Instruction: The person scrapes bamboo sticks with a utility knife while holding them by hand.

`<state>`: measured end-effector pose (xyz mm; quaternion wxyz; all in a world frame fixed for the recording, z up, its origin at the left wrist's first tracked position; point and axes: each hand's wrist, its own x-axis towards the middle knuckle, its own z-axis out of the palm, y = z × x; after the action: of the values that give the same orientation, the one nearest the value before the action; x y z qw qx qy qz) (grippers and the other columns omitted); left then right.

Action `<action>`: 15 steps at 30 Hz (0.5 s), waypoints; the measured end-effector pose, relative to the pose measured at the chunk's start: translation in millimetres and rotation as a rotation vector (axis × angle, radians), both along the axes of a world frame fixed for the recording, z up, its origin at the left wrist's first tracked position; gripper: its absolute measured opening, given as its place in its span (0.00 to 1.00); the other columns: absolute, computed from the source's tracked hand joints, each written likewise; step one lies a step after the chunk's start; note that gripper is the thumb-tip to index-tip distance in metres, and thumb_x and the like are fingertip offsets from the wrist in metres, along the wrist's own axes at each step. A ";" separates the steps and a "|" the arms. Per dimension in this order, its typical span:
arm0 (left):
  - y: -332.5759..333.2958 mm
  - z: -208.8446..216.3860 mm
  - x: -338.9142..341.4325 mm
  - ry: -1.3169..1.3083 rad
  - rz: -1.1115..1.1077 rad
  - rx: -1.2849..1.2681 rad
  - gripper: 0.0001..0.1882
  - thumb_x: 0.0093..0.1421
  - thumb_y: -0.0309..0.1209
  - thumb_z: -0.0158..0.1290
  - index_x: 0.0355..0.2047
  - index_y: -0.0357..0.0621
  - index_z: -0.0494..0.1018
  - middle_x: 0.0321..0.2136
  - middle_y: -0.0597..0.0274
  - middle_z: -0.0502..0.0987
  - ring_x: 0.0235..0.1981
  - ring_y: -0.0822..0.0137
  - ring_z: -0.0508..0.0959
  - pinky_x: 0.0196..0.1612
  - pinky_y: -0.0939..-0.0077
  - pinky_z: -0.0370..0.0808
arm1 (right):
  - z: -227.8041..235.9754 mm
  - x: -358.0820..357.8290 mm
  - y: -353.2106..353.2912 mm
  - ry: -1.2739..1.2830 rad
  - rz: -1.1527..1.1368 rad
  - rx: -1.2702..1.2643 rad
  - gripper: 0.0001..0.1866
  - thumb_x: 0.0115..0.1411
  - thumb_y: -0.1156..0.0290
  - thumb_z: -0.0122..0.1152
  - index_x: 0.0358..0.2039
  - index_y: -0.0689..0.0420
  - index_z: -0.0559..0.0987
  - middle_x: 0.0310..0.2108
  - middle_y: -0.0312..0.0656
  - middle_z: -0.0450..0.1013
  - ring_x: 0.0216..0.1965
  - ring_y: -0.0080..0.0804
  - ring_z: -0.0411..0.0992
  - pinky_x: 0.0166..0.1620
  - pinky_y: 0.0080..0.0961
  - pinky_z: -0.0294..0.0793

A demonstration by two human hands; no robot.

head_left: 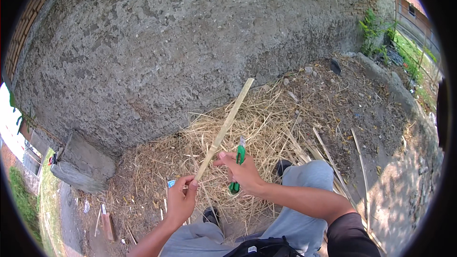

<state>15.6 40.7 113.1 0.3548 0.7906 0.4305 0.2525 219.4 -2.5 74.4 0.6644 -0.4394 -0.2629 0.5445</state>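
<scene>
A long, flat, pale bamboo strip (230,119) slants up and away in front of me, its far end close to the wall. My left hand (181,201) pinches its near end between thumb and fingers. My right hand (243,172) is closed around a green utility knife (241,153), whose short blade points away from me. Thumb and forefinger of that same hand are at the strip's edge, a little farther up than the left hand. Below both hands lies a heap of pale shavings and thin slivers (259,123).
A rough grey wall (190,43) rises just beyond the heap. Several long strips (360,162) lie on the ground to my right, by my bent knee (309,173). A concrete block (85,164) stands against the wall at left. A piece of wood (108,226) lies nearer me.
</scene>
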 end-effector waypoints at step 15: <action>-67.4 -27.3 -42.5 -0.048 -0.068 -0.404 0.12 0.69 0.29 0.50 0.47 0.33 0.66 0.32 0.60 0.70 0.17 0.74 0.75 0.17 0.79 0.70 | -13.9 -0.5 -3.4 -0.089 -0.005 0.017 0.13 0.62 0.65 0.64 0.36 0.64 0.81 0.20 0.34 0.73 0.13 0.12 0.58 0.16 0.16 0.53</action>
<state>-26.9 -26.6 85.8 0.5246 0.7112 0.4370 0.1675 218.9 -5.9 60.5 0.6573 -0.4581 -0.2956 0.5204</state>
